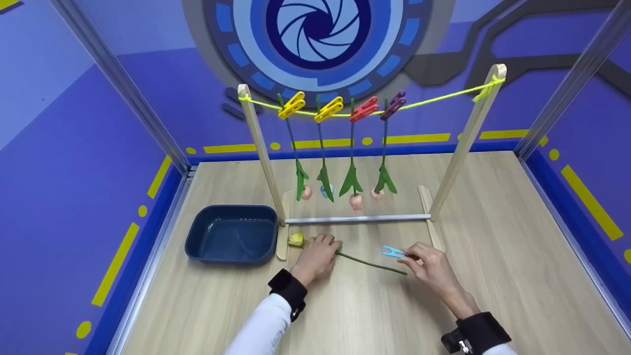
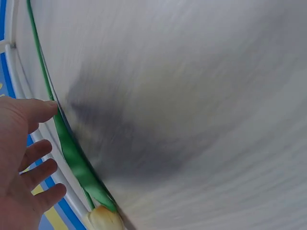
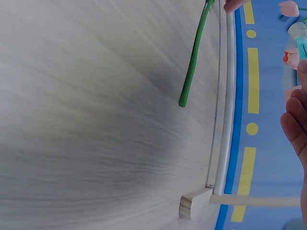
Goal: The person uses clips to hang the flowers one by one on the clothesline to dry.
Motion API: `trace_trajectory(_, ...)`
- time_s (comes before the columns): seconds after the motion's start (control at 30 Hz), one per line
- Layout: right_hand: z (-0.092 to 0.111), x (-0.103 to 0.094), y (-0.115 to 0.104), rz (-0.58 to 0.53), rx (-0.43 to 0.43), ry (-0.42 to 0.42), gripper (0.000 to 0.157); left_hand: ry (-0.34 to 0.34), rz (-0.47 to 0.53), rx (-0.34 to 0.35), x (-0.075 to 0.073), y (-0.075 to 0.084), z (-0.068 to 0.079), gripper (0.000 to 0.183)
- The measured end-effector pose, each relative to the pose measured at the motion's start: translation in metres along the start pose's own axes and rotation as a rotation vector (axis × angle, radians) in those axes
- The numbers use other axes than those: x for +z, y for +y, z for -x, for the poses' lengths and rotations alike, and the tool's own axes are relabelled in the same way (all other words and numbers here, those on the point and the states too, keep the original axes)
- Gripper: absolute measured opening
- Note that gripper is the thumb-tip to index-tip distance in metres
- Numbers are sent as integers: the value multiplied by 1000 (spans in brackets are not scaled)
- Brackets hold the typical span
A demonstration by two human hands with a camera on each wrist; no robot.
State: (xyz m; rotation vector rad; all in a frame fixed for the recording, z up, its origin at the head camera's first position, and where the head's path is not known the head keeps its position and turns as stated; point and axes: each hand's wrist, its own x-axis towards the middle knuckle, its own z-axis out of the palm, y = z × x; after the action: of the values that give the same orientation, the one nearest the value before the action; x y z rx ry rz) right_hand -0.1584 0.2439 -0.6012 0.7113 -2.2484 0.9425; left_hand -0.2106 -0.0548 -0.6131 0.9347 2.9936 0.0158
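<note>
In the head view my left hand (image 1: pixel 318 256) is over a yellow tulip (image 1: pixel 369 264), in front of the frame. The left wrist view has its thumb and index finger pinching the green stem (image 2: pixel 43 67) beside the leaf, other fingers loosely spread; the index finger is mostly hidden. The pale yellow bloom (image 2: pixel 104 218) points left in the head view. My right hand (image 1: pixel 434 268) pinches a light blue clothespin (image 1: pixel 393 251) above the table, near the stem's free end. Only the clothespin's edge (image 3: pixel 301 48) shows in the right wrist view.
A wooden frame (image 1: pixel 463 143) holds up a yellow-green string (image 1: pixel 438 102). Several tulips hang head down there from yellow (image 1: pixel 292 105), red (image 1: pixel 364 109) and purple clothespins (image 1: pixel 393 105). A dark blue tray (image 1: pixel 231 259) stands left of the frame. Blue-purple walls (image 1: pixel 88 148) surround the table.
</note>
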Motion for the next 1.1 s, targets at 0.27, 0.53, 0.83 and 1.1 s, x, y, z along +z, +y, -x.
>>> trace_trajectory(0.27,3,-3,2,6,42,-11,24,-74,-83,69,7,5,-4,37)
trace_trajectory(0.53,7,-11,9,54,102,-20,22,80,-168,159,12,5,5,21)
trace_trajectory(0.83,9,-16,18,120,151,-27,20,120,-183,170,18,0,12,14)
trace_trajectory(1.1,13,-20,26,170,234,-26,18,117,-122,169,8,-5,13,8)
